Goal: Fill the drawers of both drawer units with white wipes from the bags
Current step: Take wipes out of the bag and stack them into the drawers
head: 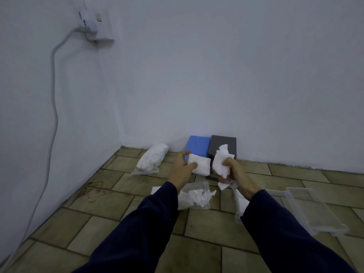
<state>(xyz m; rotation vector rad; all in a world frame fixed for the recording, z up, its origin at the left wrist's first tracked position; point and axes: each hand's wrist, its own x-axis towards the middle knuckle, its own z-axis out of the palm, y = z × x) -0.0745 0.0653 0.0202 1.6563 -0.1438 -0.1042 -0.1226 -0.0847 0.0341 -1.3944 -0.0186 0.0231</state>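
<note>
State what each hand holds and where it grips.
Left hand pinches a folded white wipe by its left edge. Right hand clutches crumpled wipes around their lower middle.

I count two drawer units against the wall: a blue unit [197,145] and a grey unit [224,145]. Two bags lie on the floor [137,229]: a full bag [151,157] at the left and a nearer bag [195,196] between the sleeves. I count two hands, the left hand [182,168] holding one folded wipe [199,164] and the right hand [229,166] gripping a crumpled wad [221,162]; how many wipes make up the wad I cannot tell. Clear drawers [313,209] lie at the right, at least two, their outlines overlapping. One socket [94,20] carries one cable [54,95].
</note>
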